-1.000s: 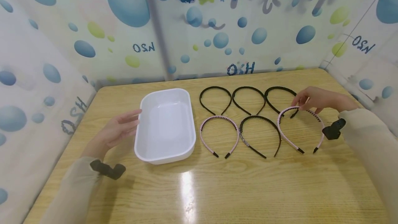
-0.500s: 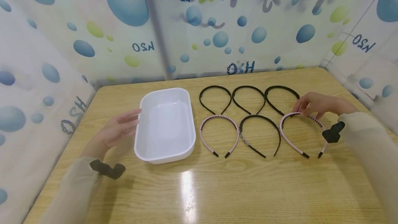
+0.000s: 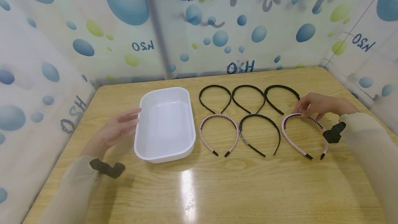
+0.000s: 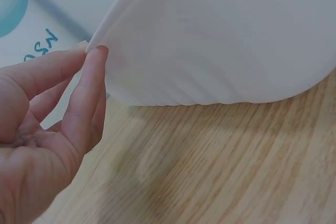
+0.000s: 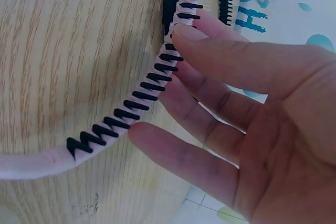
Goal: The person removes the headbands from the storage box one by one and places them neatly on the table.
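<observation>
My right hand [image 3: 317, 104] pinches a pink headband [image 3: 292, 137] near the top of its arc, at the right of the row. In the right wrist view the thumb and fingers [image 5: 181, 150] lie along the headband's black teeth [image 5: 142, 95]. At a white plastic tray [image 3: 166, 130], my left hand [image 3: 118, 129] touches the left rim with nearly straight fingers. The left wrist view shows its fingertips [image 4: 97, 53] at the rim [image 4: 113, 19]. Another pink headband [image 3: 219, 116] and a black one [image 3: 262, 115] lie in the front row.
Behind them on the wooden table [image 3: 230, 189] lie black headbands: one at left [image 3: 214, 86], one in the middle [image 3: 248, 86] and one at right [image 3: 281, 86], partly behind my right hand. A printed wall covering [image 3: 217, 27] stands at the table's back edge.
My right hand has moved the pink headband slightly toward me and to the right, away from the black headbands. The left hand has stayed at the tray rim.
</observation>
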The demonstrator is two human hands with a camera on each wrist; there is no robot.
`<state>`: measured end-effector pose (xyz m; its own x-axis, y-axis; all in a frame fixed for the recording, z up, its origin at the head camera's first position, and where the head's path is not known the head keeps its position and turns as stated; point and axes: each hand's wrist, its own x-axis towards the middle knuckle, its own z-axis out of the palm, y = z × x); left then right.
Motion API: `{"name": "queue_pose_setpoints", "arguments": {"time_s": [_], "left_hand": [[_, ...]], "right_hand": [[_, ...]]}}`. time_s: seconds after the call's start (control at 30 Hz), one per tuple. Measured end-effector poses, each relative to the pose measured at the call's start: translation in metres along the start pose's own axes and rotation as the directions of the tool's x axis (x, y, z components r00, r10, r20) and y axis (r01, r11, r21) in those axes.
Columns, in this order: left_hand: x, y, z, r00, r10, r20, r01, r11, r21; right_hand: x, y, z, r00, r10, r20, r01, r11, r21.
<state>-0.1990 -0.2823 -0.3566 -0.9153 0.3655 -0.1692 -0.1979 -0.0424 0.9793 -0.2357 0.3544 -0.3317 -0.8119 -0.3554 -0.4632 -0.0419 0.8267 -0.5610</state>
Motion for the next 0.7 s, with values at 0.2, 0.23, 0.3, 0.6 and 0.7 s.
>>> {"name": "queue_pose_setpoints", "arguments": {"time_s": [0.2,0.23,0.3,0.6,0.7], "left_hand": [[0.0003,0.0001,-0.0011,1.0,-0.017,-0.015,0.017,1.0,0.011],[0.0003,0.0001,-0.001,1.0,-0.015,-0.015,0.016,1.0,0.015],[0.0003,0.0004,-0.0005,1.0,-0.018,-0.015,0.018,1.0,0.015],[0.0007,-0.0014,-0.0029,1.0,0.009,0.004,-0.009,1.0,0.014],[0.0018,-0.0042,-0.0053,0.998,0.046,0.035,-0.047,0.999,0.02]], "right_hand": [[-0.0001,-0.0016,0.0015,0.999,0.015,0.029,-0.015,1.0,0.007],[-0.0001,-0.0018,0.0019,0.999,0.018,0.033,-0.018,1.0,0.008],[0.0001,-0.0021,0.0026,0.999,0.019,0.036,-0.019,1.0,0.011],[0.0013,-0.0022,0.0051,0.999,0.029,0.039,-0.03,0.999,0.02],[0.0017,-0.0015,0.0058,0.999,0.035,0.031,-0.036,0.999,0.024]]}}
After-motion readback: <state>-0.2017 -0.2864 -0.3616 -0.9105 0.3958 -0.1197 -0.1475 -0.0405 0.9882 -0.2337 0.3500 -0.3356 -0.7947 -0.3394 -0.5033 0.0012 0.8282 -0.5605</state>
